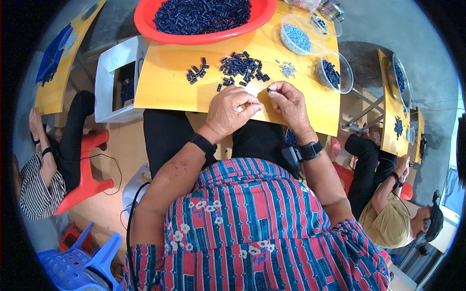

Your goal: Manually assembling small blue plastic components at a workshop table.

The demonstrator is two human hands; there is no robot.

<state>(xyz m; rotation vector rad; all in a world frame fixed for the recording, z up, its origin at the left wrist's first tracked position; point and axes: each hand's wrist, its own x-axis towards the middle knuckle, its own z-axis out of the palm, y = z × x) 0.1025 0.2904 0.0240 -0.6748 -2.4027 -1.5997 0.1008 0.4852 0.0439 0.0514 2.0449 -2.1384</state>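
Through the head camera, the only view I have, I take the red basin [145, 23] as my landmark. On its near side, over the front edge of the yellow table [167, 92], the right hand [291, 103] pinches a small dark piece [269, 89] between thumb and forefinger. The left hand [232, 107], just beside it, has thumb and forefinger pressed together; I cannot tell whether anything tiny sits between them.

Between basin and hands lie the main black pile [241, 66] and, left of it, a smaller black group [197, 72]. Silver bits [288, 69] lie nearer me than the basin and to its right.

My worry is a slip: so small a piece in so light a pinch could drop past the table edge. The left wrist, close under the pile, could nudge loose pieces; a sweep rightward could scatter the silver bits.
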